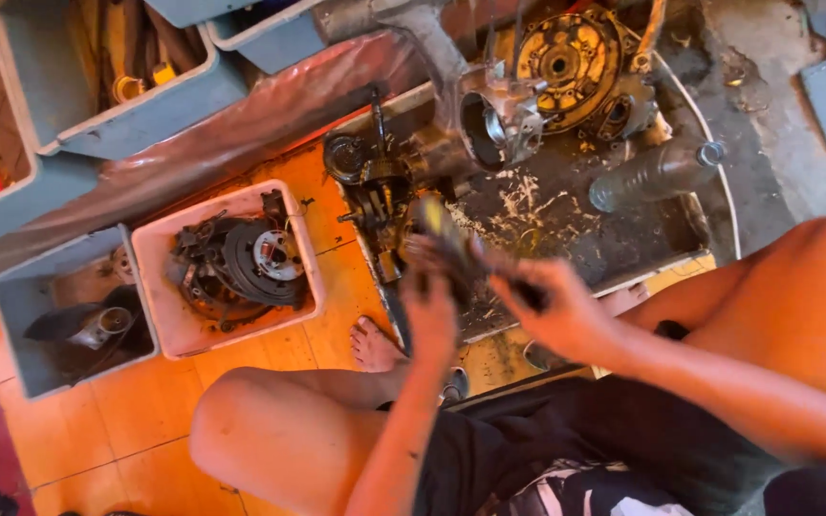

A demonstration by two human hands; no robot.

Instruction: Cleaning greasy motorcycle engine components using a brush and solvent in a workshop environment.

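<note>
Two greasy hands hold a dark, blurred part above a dirty metal tray.

The grimy part [451, 250], yellow-tipped, is clasped by the fingers of the left hand [429, 311], with the right hand [556, 311] closed on its end at 3 o'clock. At 9 o'clock a white tub [160, 250] holds a clutch assembly [246, 263]; the tray [666, 250] carries an engine case [566, 67] at 12 o'clock.

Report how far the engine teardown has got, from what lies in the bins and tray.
Done: a black clutch-like disc assembly lies in the white plastic bin. In hand: left hand and right hand grip a blurred greasy dark part. Left: the grey metal engine casing sits on the grimy metal tray.
</note>
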